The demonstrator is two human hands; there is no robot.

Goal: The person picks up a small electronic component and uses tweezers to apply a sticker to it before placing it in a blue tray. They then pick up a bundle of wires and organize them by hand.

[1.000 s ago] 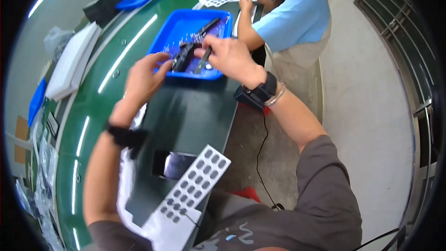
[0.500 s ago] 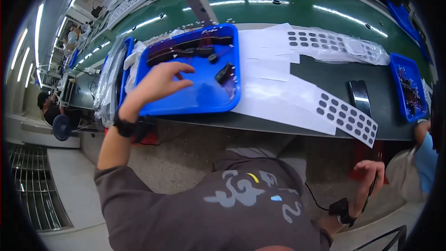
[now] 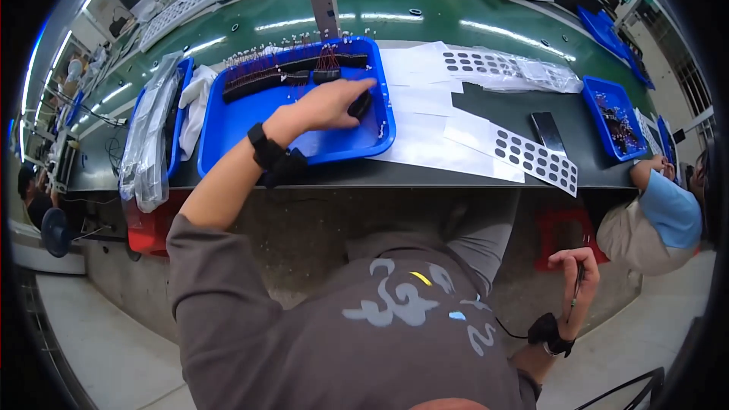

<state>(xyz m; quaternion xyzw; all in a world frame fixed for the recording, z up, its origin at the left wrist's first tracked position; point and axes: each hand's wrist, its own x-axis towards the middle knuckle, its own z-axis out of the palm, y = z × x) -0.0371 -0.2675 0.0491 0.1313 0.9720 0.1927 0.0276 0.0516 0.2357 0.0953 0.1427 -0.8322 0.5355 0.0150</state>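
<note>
My left hand (image 3: 330,106) reaches palm down over a large blue tray (image 3: 266,161). Its fingers close around a small black wired part (image 3: 359,105) near the tray's right side; the thumb is mostly hidden. Along the tray's far side stand rows of similar black parts (image 3: 262,85), their thin dark red wires ending in white tips. Low at the right, off the table, my right hand (image 3: 579,273) is raised with bent fingers around a thin dark tool (image 3: 577,281) that looks like tweezers.
White paper sheets (image 3: 421,133) and a sheet of dark oval stickers (image 3: 535,158) lie right of the tray. Beyond are a black box-like object (image 3: 547,130) and a smaller blue tray (image 3: 613,118). A co-worker (image 3: 661,212) sits at right; plastic-wrapped strips (image 3: 156,129) lie at left.
My left hand has moved right across the tray onto the lone black part. The view has shifted, showing more of the co-worker. My right hand's fingers are more bent round the thin tool.
</note>
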